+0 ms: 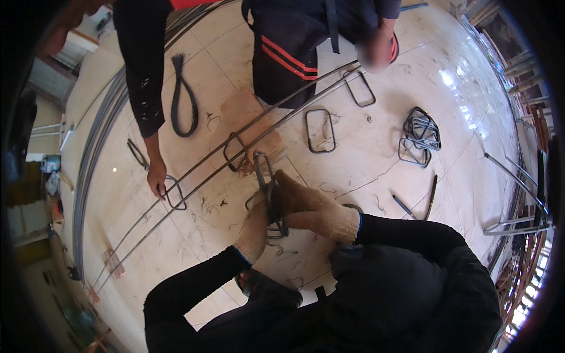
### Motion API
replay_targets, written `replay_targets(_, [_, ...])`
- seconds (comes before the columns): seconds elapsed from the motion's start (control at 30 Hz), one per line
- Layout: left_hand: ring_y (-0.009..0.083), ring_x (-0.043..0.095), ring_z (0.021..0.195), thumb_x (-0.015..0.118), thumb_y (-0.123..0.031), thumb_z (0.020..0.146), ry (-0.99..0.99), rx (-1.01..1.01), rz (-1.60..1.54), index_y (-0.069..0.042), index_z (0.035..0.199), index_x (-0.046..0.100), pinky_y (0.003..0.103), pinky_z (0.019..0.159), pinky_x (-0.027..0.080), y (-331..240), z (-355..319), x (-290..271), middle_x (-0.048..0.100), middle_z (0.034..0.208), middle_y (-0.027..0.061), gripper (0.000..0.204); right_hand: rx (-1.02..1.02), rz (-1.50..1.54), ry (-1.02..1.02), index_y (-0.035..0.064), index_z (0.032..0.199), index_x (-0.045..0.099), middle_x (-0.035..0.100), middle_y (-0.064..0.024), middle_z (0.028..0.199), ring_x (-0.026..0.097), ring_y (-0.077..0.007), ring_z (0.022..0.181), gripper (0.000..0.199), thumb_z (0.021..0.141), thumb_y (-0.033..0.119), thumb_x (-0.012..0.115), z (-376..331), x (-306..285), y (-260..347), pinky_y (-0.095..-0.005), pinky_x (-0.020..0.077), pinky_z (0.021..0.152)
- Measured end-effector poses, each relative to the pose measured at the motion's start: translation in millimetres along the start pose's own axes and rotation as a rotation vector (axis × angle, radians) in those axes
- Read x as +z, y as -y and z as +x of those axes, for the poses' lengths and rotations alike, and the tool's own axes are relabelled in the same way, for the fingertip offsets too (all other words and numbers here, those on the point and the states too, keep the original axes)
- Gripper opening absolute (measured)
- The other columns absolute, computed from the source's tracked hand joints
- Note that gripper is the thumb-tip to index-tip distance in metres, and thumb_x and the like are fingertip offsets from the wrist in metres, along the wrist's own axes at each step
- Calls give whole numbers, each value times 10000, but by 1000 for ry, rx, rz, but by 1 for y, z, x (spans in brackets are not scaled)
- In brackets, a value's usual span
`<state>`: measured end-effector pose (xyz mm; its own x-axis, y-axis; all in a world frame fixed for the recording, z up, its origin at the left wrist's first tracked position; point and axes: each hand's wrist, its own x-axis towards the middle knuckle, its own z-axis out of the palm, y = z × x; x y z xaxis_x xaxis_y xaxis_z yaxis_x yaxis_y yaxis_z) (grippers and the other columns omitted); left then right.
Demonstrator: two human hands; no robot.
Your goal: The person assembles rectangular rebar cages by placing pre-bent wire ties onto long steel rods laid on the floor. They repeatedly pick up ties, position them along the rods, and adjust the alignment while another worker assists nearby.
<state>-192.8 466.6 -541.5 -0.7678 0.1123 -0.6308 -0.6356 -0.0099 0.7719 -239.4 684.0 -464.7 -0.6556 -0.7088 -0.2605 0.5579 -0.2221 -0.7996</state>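
My left hand (254, 230) and my right hand (312, 207), both in beige knit gloves, are closed on a bunch of bent-steel rebar stirrups (262, 167) in front of me. The fingers hide part of the bunch, so I cannot tell how many stirrups are in it. Just beyond, two long steel bars (268, 125) run slantwise, with a stirrup (226, 154) around them. To the left, a co-worker's hand (156, 178) touches another stirrup (183, 200) at the bars. Another co-worker's hand (379, 50) is by the bars' far right end.
Loose stirrups (321, 152) lie on the tiled floor, with a pile of them (422, 130) to the right. A looped bundle of tie wire (176, 112) lies far left, beside long curved rods (88, 153). A dark tool (432, 197) rests at right. Someone kneels opposite.
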Motion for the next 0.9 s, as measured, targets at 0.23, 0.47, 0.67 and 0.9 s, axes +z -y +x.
replay_targets(0.23, [203,632,1175,649,-217,1025,144,-230,295,-26,1507,476,333,1009,520,-22,-94,-19,633,1321,139,547,140,-116,312,-54,1661,97,494,-251,1522,511,-295,1370,943,923,108,660,14,23,-26,-389,423,1125])
replay_targets(0.47, [157,640,869,720,-187,958,-180,-312,195,-34,1333,638,303,771,531,10,-108,-48,704,1050,71,413,211,-710,371,-27,1591,355,542,-260,1475,507,-384,1396,769,920,118,703,42,47,-37,-437,429,1163])
replay_targets(0.67, [100,553,765,729,-142,959,-416,-56,245,-24,1117,702,267,699,474,42,-84,-83,666,879,8,199,-263,-1683,-443,35,1345,640,717,-188,1156,687,-370,1100,457,917,173,717,40,-52,-65,-463,534,1023])
replay_targets(0.9, [87,612,861,761,-180,968,-317,89,36,-12,1068,703,267,727,496,26,-43,-98,707,931,8,204,398,-1291,113,116,1106,734,744,-128,1066,723,-343,997,323,878,344,721,-105,-145,-67,-480,572,890])
